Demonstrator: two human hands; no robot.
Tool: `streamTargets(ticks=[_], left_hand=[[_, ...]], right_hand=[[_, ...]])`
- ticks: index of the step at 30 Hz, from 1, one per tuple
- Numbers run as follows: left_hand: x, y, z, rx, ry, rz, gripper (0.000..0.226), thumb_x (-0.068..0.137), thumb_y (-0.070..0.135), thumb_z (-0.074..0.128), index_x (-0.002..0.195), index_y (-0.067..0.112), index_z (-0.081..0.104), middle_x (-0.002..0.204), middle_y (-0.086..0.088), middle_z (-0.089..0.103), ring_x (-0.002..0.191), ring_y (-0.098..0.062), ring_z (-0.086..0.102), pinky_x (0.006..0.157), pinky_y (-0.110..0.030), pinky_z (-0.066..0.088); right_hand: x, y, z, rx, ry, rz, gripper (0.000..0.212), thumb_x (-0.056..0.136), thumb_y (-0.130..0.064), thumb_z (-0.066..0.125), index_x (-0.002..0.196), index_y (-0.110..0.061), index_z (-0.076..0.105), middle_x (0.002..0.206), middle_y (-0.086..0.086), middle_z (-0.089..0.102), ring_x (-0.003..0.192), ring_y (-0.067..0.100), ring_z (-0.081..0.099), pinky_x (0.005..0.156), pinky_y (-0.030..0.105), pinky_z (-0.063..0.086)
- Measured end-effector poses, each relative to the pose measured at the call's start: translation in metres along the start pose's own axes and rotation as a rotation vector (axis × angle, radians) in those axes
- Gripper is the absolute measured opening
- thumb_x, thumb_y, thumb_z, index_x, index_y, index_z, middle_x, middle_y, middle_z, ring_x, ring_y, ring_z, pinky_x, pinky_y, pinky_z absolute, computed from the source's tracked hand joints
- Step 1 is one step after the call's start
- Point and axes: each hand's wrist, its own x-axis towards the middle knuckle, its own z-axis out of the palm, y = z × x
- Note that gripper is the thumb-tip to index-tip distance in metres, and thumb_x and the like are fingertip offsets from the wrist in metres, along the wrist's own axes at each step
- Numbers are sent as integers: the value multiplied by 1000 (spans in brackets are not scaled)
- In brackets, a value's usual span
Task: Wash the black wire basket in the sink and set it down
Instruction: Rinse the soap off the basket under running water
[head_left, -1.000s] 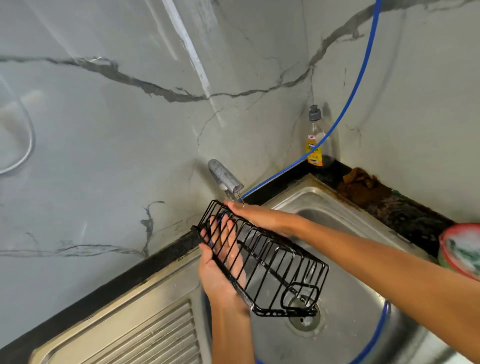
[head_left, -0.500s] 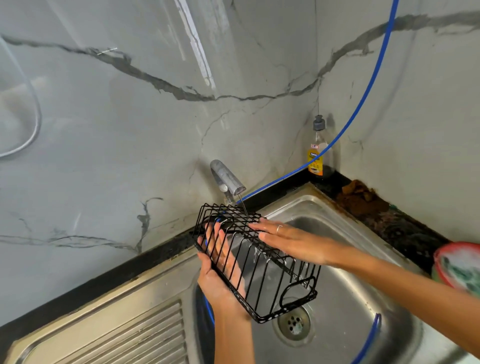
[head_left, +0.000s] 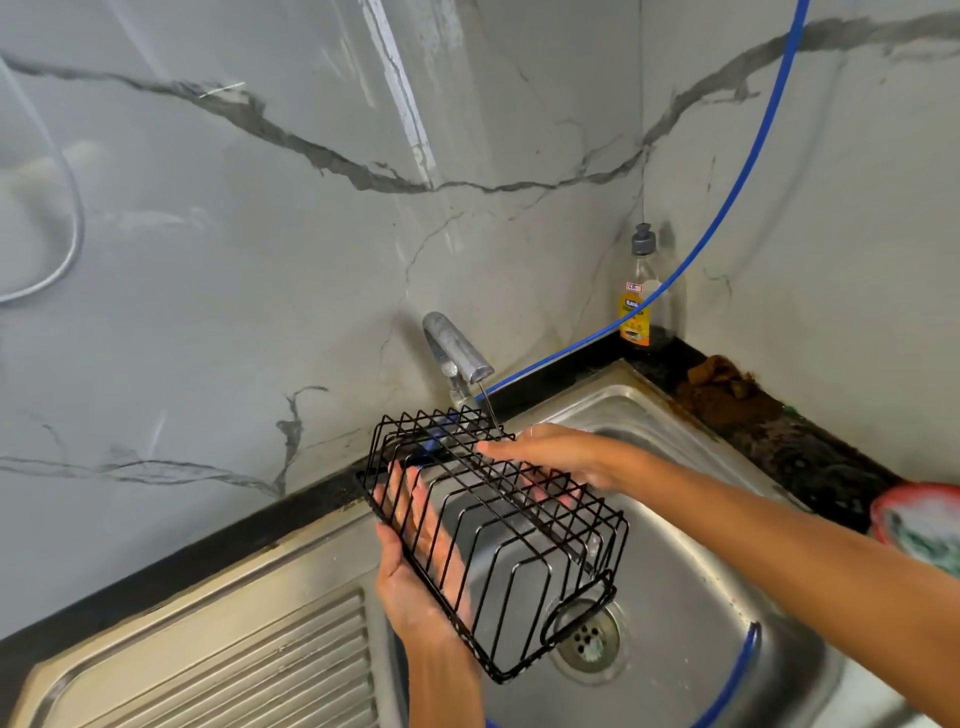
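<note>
The wire basket (head_left: 496, 540) is held tilted above the sink (head_left: 691, 597), under the tap (head_left: 457, 353) at the back wall, over the drain (head_left: 587, 642). The left hand (head_left: 421, 566) is placed beneath its left side, the right hand (head_left: 558, 452) against its far side. A bottle (head_left: 638, 299) is set in the corner behind the sink, and a draining board (head_left: 249, 660) lies to the left.

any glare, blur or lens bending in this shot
Head view: a bright streak of glare runs down the marble wall; wide-angle bending curves the blue hose; the red tub at the right edge is soft; the black wire basket and both hands are fairly sharp.
</note>
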Motion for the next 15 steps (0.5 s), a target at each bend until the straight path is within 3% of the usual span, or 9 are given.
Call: streamTargets(ticks=[2, 4, 6, 8, 11, 15], left_hand=[[-2, 0, -4, 214, 136, -11, 62, 74, 10, 69, 135, 5, 55, 121, -12, 68, 99, -20, 71, 72, -30, 60], [-8, -7, -1, 560, 318, 26, 44, 94, 31, 51, 134, 13, 56, 119, -6, 69, 84, -13, 73, 72, -26, 60], [-14, -11, 1, 798, 404, 79, 50, 98, 47, 42, 132, 12, 57, 123, -8, 67, 77, -14, 73, 79, -29, 55], [-19, -13, 3, 952, 450, 61, 59, 92, 58, 47, 130, 13, 57, 122, -10, 66, 83, -17, 72, 80, -33, 53], [-23, -14, 9, 1125, 533, -39, 45, 84, 57, 60, 115, 25, 58, 119, -7, 63, 100, -23, 65, 84, -39, 52], [-30, -15, 16, 1191, 590, -160, 26, 82, 44, 68, 93, 26, 53, 114, -10, 61, 103, -26, 62, 87, -42, 51]], right_hand=[[4, -1, 1, -34, 68, -18, 75, 60, -81, 61, 100, -18, 54, 78, -3, 52, 68, 11, 50, 55, 26, 40], [9, -1, 0, -118, 149, -73, 79, 57, -84, 60, 97, -16, 54, 86, 2, 61, 78, 18, 60, 63, 30, 49], [11, -3, -2, -189, 202, -116, 84, 61, -80, 61, 111, -13, 56, 111, 6, 66, 100, 22, 63, 87, 38, 52], [9, -4, -3, -249, 241, -156, 87, 65, -75, 63, 126, -14, 50, 129, 4, 57, 111, 18, 56, 93, 31, 45], [9, -3, -1, -351, 261, -173, 104, 63, -78, 62, 140, -13, 38, 142, 4, 46, 126, 19, 47, 95, 31, 42], [6, -1, 0, -466, 287, -166, 111, 59, -82, 59, 143, -15, 33, 145, 4, 44, 130, 22, 45, 102, 45, 42]])
